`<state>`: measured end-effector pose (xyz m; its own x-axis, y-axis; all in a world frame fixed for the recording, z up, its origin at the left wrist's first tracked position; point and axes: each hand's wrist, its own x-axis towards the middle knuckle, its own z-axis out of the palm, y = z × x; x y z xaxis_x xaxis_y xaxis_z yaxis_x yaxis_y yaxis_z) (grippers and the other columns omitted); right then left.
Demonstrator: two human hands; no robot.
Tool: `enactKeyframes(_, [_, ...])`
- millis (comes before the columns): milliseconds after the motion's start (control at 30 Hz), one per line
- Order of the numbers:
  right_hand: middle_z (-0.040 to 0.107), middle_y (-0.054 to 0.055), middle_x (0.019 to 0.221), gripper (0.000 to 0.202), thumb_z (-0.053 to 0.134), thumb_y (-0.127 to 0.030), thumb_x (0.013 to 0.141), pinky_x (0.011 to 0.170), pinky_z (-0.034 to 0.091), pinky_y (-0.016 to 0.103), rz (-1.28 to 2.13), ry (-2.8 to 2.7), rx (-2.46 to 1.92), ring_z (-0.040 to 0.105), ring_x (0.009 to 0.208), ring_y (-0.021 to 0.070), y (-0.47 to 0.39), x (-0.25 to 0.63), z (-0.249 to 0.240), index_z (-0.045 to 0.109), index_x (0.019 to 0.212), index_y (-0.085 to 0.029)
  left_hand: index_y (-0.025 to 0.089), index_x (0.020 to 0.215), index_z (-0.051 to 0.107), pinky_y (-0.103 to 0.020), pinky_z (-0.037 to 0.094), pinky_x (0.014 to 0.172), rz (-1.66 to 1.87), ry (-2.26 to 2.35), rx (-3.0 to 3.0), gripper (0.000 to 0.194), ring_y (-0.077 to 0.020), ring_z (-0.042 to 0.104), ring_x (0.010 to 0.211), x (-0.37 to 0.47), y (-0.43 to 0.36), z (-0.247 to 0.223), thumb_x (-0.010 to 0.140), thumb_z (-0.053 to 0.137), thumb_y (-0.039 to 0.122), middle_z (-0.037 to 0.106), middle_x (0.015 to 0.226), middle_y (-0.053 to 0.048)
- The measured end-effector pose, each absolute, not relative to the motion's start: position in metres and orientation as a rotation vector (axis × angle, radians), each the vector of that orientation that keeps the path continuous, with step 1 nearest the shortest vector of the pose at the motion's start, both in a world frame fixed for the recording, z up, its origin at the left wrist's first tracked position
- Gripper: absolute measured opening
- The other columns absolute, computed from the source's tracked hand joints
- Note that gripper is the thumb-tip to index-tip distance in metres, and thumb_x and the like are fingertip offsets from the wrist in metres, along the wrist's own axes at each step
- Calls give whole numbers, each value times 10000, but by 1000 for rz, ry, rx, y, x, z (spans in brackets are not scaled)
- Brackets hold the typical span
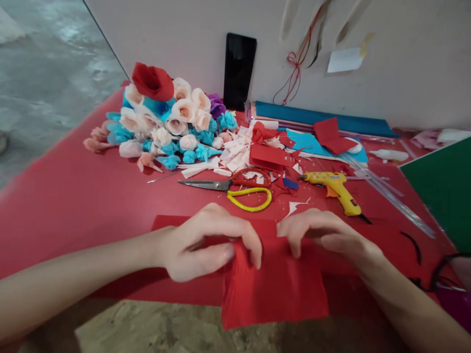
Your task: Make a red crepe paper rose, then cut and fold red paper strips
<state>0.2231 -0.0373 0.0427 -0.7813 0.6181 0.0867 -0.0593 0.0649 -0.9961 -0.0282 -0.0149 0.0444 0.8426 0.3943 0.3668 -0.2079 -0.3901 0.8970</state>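
Observation:
A folded red sheet of crepe-like paper hangs over the table's front edge. My left hand pinches its upper left side between thumb and fingers. At the upper right, my right hand has its fingers curled onto the same sheet, its thumb partly hidden. Beyond my hands lie scissors with one red and one yellow handle, blades pointing left. A yellow glue gun rests on its side behind my right hand. More flat red paper extends beneath my left hand.
Paper flowers in white, blue, red and purple are heaped at the back left. Paper scraps lie behind the scissors. A black phone leans on the wall. Clear glue sticks and a green board are at right.

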Motion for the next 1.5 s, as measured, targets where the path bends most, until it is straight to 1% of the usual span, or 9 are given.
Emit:
enactKeyframes(133, [617, 90, 863, 506, 332, -530, 916, 827, 421, 314, 1822, -1911, -489, 573, 858, 176, -31, 219, 44, 615, 890, -112, 116, 914, 603, -238, 433, 546, 486, 178, 1890, 447, -151, 584, 552, -25, -19, 40, 921, 282, 426, 661, 721, -100])
enactKeyframes(400, [647, 113, 834, 341, 373, -255, 944, 737, 450, 255, 1875, -1978, -452, 591, 787, 128, -45, 198, 49, 645, 838, -78, 115, 877, 573, -291, 504, 746, 336, 88, 1728, 311, -217, 638, 812, -13, -28, 45, 882, 376, 355, 672, 916, -163])
enactKeyframes(567, [629, 87, 746, 285, 417, -165, 911, 663, 454, 216, 1870, -2099, -586, 580, 677, 105, -48, 219, 66, 652, 773, -83, 107, 874, 628, -260, 484, 601, 340, 167, 1698, 493, -190, 611, 613, -20, -36, 52, 884, 332, 500, 654, 701, -131])
enactKeyframes(667, [597, 43, 642, 331, 401, -196, 927, 579, 455, 188, 1905, -2115, -637, 546, 547, 81, -40, 243, 78, 642, 715, -112, 153, 855, 642, -268, 492, 654, 466, 312, 1719, 519, -210, 623, 662, -27, -41, 57, 881, 322, 561, 647, 679, -112])
enactKeyframes(900, [627, 107, 1030, 265, 433, -265, 927, 852, 453, 252, 1824, -2076, -607, 594, 943, 148, -42, 224, 82, 657, 962, -127, 126, 891, 627, -260, 470, 561, 375, 153, 1815, 407, -192, 620, 569, -21, -31, 52, 878, 367, 440, 663, 655, -124])
enactKeyframes(1067, [644, 93, 851, 267, 404, -164, 926, 744, 458, 201, 1821, -2177, -647, 596, 792, 102, -50, 214, 78, 648, 870, -74, 115, 862, 617, -244, 450, 528, 360, 139, 1817, 322, -176, 607, 530, -18, -26, 53, 867, 397, 351, 653, 630, -115])
enactKeyframes(1233, [616, 51, 719, 320, 413, -251, 931, 655, 456, 185, 1755, -2304, -716, 583, 677, 94, -37, 246, 90, 661, 765, -136, 168, 874, 599, -242, 464, 594, 450, 163, 1790, 343, -170, 625, 593, -28, -19, 60, 912, 344, 394, 678, 723, -94])
enactKeyframes(1400, [608, 74, 1060, 285, 430, -302, 928, 878, 428, 215, 1564, -2291, -817, 583, 965, 125, -34, 242, 88, 672, 864, -166, 147, 928, 591, -243, 454, 598, 438, 173, 1912, 381, -168, 622, 612, -24, -18, 52, 930, 294, 386, 685, 763, -109])
enactKeyframes(1500, [638, 78, 939, 260, 408, -221, 935, 797, 451, 205, 1714, -2329, -731, 594, 864, 108, -37, 233, 85, 646, 909, -120, 128, 915, 588, -232, 448, 573, 440, 153, 1952, 366, -154, 609, 577, -21, -20, 48, 929, 299, 351, 680, 727, -112])
